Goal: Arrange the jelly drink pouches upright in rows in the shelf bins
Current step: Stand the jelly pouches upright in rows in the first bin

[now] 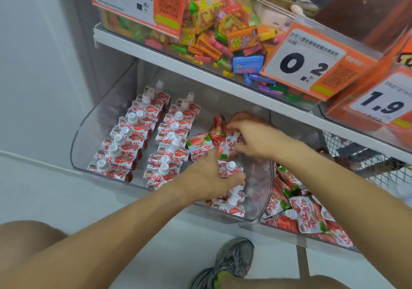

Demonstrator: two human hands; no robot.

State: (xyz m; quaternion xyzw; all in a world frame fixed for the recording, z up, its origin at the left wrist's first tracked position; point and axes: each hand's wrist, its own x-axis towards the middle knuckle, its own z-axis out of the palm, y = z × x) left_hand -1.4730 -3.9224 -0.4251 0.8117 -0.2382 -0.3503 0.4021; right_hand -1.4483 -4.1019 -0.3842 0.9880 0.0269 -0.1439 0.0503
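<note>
Jelly drink pouches (124, 141) stand upright in two rows in the clear shelf bin (89, 132). The left hand (209, 172) curls its fingers (234, 178) round front pouches of a third row; the right hand (254, 137) pinches loose pouches (219, 130) behind.

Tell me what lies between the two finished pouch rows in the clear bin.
Head view: between the left row and the middle row runs a narrow bare strip of the clear bin floor; no pouch lies there.
</note>
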